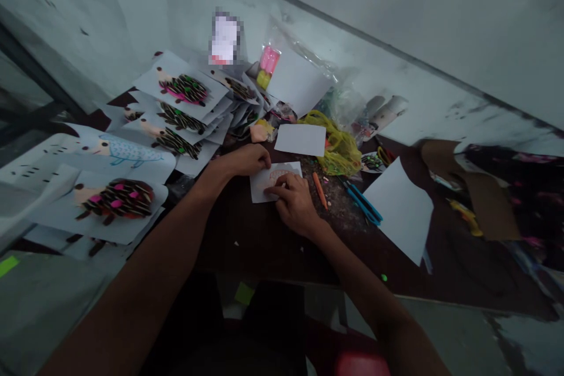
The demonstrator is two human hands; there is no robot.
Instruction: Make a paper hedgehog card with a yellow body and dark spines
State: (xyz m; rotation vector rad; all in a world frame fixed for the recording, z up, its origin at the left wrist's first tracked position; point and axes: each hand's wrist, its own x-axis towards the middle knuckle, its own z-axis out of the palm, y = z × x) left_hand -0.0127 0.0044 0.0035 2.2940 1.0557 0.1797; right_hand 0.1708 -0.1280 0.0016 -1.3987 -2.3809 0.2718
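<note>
A small white sheet (259, 194) with an orange line drawing (279, 175) lies on the dark table in front of me. My right hand (296, 202) rests over its lower right part. The fingers are bent and somewhat apart, with the tips touching the paper near a pale peach patch. At the sheet's upper left corner is my left hand (249, 160), its fingers curled in. Whatever they hold, if anything, is hidden. Just beyond that hand sits a lump of peach clay (258, 133). An orange stick-like tool (320, 190) lies right of the sheet.
Stacked sheets with clay hedgehogs (183, 88) fill the left, one more hedgehog sheet (117, 200) nearer me. Behind are a blank card (300, 140), a yellow plastic bag (341, 153) and a blurred phone-like screen (224, 38). Blue-handled scissors (363, 202) and white paper (400, 208) lie right.
</note>
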